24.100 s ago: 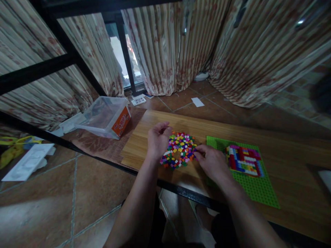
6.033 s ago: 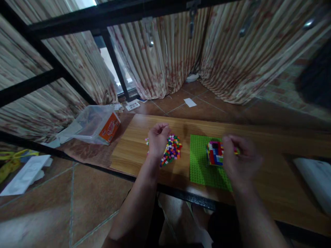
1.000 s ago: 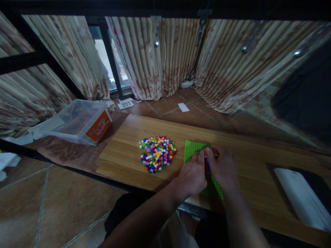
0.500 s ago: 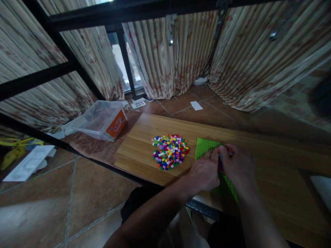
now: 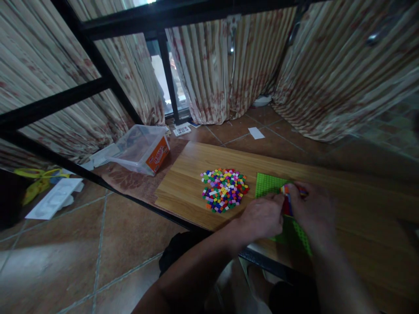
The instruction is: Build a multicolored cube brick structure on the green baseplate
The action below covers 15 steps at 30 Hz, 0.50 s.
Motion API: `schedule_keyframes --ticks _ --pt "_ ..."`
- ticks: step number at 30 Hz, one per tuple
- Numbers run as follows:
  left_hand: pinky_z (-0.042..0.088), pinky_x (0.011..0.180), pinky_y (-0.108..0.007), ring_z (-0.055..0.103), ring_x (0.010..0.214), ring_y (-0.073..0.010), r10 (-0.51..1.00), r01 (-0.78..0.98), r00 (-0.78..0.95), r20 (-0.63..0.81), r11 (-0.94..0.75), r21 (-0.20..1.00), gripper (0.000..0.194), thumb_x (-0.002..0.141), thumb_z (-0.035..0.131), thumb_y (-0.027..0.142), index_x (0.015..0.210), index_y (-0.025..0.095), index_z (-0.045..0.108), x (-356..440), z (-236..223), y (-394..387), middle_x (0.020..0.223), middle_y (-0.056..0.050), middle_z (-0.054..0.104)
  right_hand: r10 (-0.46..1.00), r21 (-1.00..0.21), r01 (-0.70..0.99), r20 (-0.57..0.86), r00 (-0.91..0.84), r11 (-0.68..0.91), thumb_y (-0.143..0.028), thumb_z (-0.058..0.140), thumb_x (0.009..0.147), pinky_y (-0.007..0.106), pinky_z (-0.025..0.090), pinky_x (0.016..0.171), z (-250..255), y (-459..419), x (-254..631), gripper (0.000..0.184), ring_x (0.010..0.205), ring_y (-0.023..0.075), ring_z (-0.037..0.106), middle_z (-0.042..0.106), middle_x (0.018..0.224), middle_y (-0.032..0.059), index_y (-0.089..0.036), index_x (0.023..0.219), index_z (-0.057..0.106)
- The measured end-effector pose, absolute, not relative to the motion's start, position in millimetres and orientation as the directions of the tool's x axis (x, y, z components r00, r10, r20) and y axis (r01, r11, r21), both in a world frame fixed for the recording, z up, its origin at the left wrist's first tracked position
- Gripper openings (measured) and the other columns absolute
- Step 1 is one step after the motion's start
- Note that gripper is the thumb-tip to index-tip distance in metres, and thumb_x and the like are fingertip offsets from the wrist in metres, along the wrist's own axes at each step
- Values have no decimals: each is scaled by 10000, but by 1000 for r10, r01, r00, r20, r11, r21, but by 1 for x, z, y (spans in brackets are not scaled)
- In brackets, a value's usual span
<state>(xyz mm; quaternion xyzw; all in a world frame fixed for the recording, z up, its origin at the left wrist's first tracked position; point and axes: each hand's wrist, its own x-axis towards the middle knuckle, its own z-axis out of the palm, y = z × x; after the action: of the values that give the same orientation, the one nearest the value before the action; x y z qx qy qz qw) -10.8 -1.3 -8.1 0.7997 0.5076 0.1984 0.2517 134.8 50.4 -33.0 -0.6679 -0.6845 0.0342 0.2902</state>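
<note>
A green studded baseplate (image 5: pixel 268 182) lies on the wooden board, partly covered by both hands. On it stands a small stack of colored toy bricks (image 5: pixel 287 205), with orange, white, red and blue showing between my fingers. My left hand (image 5: pixel 266 214) is closed, its curled fingertips pressed against the stack's left side. From the right, my right hand (image 5: pixel 314 211) grips the stack, thumb toward me and fingers behind it. Much of the stack is hidden. Left of the baseplate, a pile of loose multicolored bricks (image 5: pixel 225 190) is spread on the board.
The wooden board (image 5: pixel 183 185) rests on a black-framed table with reddish cloth (image 5: pixel 131 185). A clear plastic box (image 5: pixel 135 150) with an orange label stands on the left. White packaging (image 5: pixel 54 200) lies on the tiled floor. Striped curtains hang behind black metal bars.
The view has swung a little left, so everything sits further right. My left fingers have slid slightly down the stack, uncovering orange and white bricks at its top.
</note>
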Motion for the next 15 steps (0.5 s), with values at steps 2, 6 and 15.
schedule_keyframes --ticks 2,6,15 --pt "551 904 -365 671 1019 -234 916 708 393 78 -356 610 403 885 446 188 1257 126 588 -24 -3 -1 1175 -121 689 933 -442 891 353 64 106 -522 387 886 506 414 921 -33 50 135 464 949 318 599 699 966 149 -170 922 685" --pt "532 877 -293 683 939 -177 969 731 236 77 -230 642 339 888 435 132 1089 177 704 -77 10 8 1034 -55 744 935 -438 893 348 65 101 -517 399 888 510 427 893 -31 49 135 442 973 338 597 696 967 169 -179 904 683" --pt "501 819 -277 671 889 -206 998 892 59 -11 -48 449 235 758 580 137 883 211 765 -159 7 16 959 -55 738 940 -418 903 337 57 95 -536 369 892 548 445 890 -30 47 135 473 989 367 611 694 954 172 -181 905 682"
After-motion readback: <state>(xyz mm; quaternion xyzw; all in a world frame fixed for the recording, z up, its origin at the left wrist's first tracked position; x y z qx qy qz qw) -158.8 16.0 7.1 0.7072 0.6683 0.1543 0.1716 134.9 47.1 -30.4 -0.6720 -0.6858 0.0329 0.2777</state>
